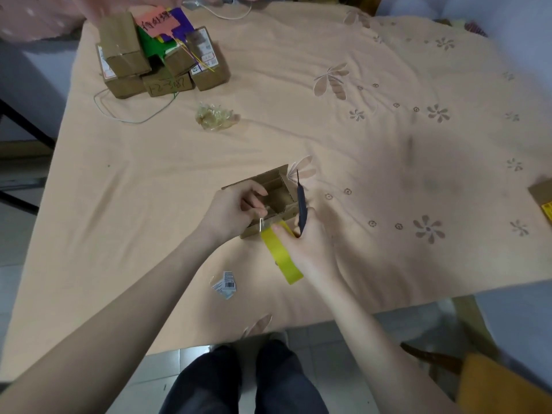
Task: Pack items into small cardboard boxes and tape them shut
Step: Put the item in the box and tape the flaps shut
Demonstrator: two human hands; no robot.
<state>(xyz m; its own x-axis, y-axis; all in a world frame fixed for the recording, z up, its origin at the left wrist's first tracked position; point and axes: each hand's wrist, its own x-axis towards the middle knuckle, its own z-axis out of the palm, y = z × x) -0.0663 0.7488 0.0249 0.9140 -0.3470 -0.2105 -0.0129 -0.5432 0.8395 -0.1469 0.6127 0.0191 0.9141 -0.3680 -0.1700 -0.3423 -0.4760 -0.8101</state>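
Head view: peach floral cloth [298,85] over table, tiled floor [155,366]; hands grip open box [276,189], knife [301,209].

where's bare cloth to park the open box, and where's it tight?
Widest bare stretch: right of the open box, across the flowered tablecloth toward the box corner at the right edge. Also bare: the left side, below the stacked boxes and white cord. Tight: the far-left stack, crumpled tape wad, barcode scrap near the front edge.

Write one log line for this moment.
left hand: grips open box | right hand: holds yellow strip, dark tool | untaped
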